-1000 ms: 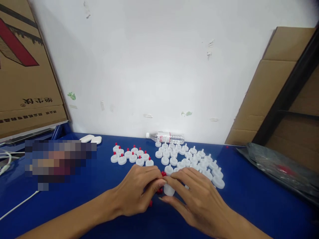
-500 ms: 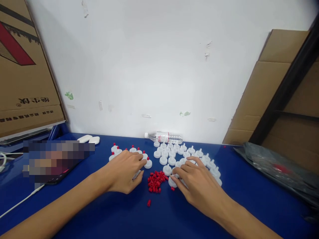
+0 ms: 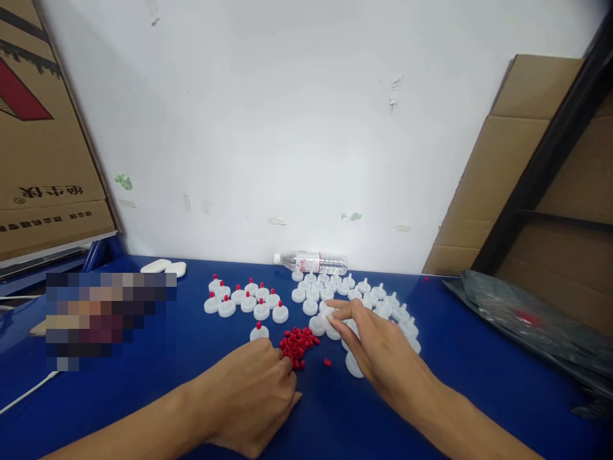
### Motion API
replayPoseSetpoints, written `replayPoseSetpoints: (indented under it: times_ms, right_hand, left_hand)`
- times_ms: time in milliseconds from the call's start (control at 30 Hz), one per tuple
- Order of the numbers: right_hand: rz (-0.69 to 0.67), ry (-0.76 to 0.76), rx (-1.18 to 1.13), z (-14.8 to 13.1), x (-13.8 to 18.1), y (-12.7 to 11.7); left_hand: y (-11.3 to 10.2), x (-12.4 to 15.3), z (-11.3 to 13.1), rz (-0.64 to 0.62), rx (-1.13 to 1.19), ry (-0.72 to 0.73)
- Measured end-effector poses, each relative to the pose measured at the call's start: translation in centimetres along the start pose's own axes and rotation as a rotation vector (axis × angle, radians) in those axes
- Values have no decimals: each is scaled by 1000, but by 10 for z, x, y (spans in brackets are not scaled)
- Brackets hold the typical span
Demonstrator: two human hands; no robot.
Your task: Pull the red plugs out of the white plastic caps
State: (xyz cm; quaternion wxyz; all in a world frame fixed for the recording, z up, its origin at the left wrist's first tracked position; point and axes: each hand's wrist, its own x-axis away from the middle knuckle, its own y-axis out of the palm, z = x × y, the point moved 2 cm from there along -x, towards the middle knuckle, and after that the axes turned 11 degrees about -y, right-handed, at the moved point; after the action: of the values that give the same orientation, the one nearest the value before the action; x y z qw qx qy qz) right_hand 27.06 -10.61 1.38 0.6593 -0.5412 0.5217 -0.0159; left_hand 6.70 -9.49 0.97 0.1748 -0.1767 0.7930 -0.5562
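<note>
My left hand is low over the table at the near side of the pile of small red caps. Its fingers are curled together; what they pinch is hidden. Just beyond it stands a white spout lid with a red tip. My right hand reaches into the uncapped white spout lids, thumb and forefinger closed at the top of one white spout lid. Another white lid lies partly under that hand. One loose red cap sits between the hands.
Several red-tipped lids are grouped at the left. A clear bottle lies against the wall. A white case, a pixelated area and a cable are at the left; a dark plastic bag is at the right. Cardboard stands on both sides.
My left hand has drawn back toward me, leaving a red-tipped lid standing alone. The loose red cap at the front is now out of sight. My right hand has shifted slightly among the white lids.
</note>
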Motion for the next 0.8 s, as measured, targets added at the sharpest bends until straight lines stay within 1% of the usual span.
replayPoseSetpoints:
  times_ms: [67, 133, 200, 267, 367, 433, 533, 600, 800]
  right_hand:
    - [8, -24, -4, -2, 0, 0]
    - [-2, -56, 1, -4, -2, -3]
    - [-27, -74, 12, -6, -4, -5]
    - [-45, -71, 34, -7, -4, -5]
    - [-29, -97, 52, -9, -3, -5]
    - [6, -129, 42, -10, -2, -5]
    - [64, -133, 29, -12, -1, -7]
    - [63, -99, 17, -12, 0, -8]
    - [-105, 29, -104, -11, 2, -3]
  left_hand:
    - [1, 0, 0, 26, -13, 39]
    - [1, -1, -3, 84, -21, 61]
    - [-1, -2, -9, 185, -13, 44]
    - [-4, -2, -16, 313, 20, 10]
    - [-6, -1, -25, 488, 151, -53]
    - [-6, 0, -27, 573, 266, -90]
    - [-4, 1, -27, 623, 419, -111]
    - [-3, 2, -25, 629, 465, -96]
    - [-1, 3, -23, 632, 360, -55]
